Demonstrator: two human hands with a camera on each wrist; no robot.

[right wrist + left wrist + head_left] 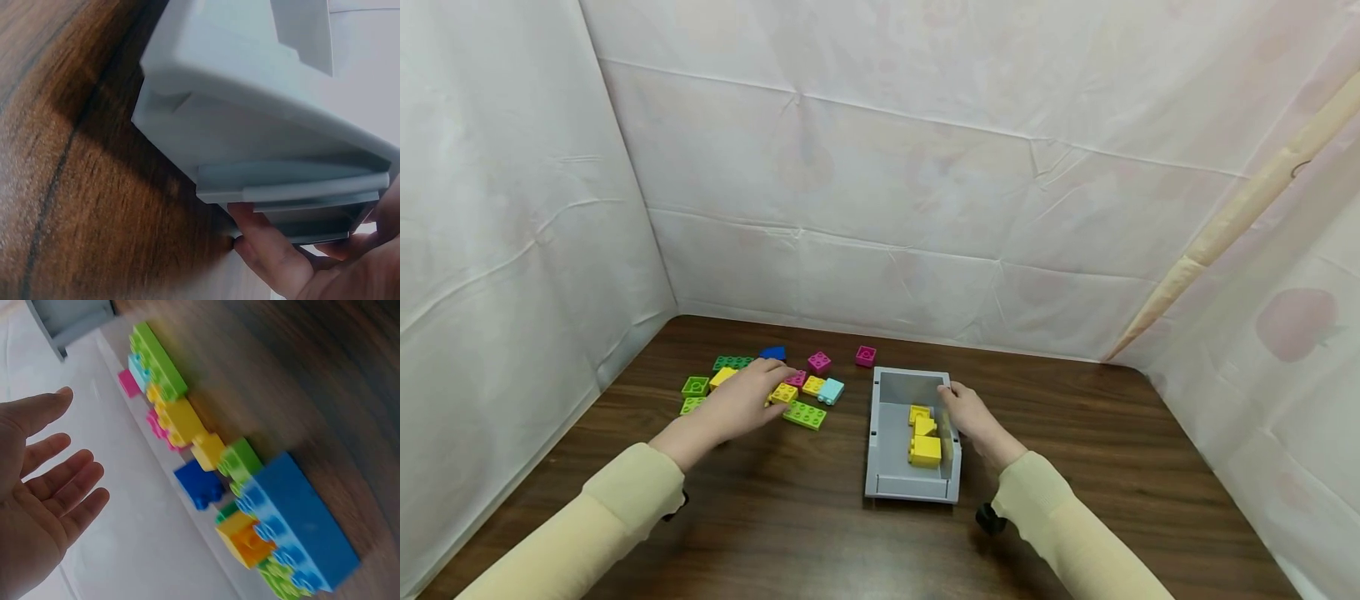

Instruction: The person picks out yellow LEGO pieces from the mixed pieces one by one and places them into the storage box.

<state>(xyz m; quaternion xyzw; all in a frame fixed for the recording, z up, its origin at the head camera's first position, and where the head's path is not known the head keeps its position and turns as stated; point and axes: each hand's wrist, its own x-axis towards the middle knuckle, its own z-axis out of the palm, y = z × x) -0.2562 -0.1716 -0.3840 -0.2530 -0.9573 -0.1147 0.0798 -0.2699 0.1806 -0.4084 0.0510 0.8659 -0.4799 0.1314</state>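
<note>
My left hand (745, 402) hovers over a loose group of toy building bricks, its fingers spread and holding nothing in the left wrist view. Close to its fingertips are a yellow brick (785, 393) and a lime green brick (805, 415). A large blue brick (306, 519) shows in the left wrist view; the arm or hand hides it from the head view. With my right hand (972, 414) I grip the right wall of a grey bin (874, 458), fingers against its outer side. Several yellow bricks (926, 451) lie inside the bin.
A turquoise brick (831, 391) and a magenta brick (819, 362) lie between the left hand and the bin. Another magenta brick (866, 356) sits behind the bin. Pale printed sheets (850, 192) hang around the dark wooden table (1060, 417).
</note>
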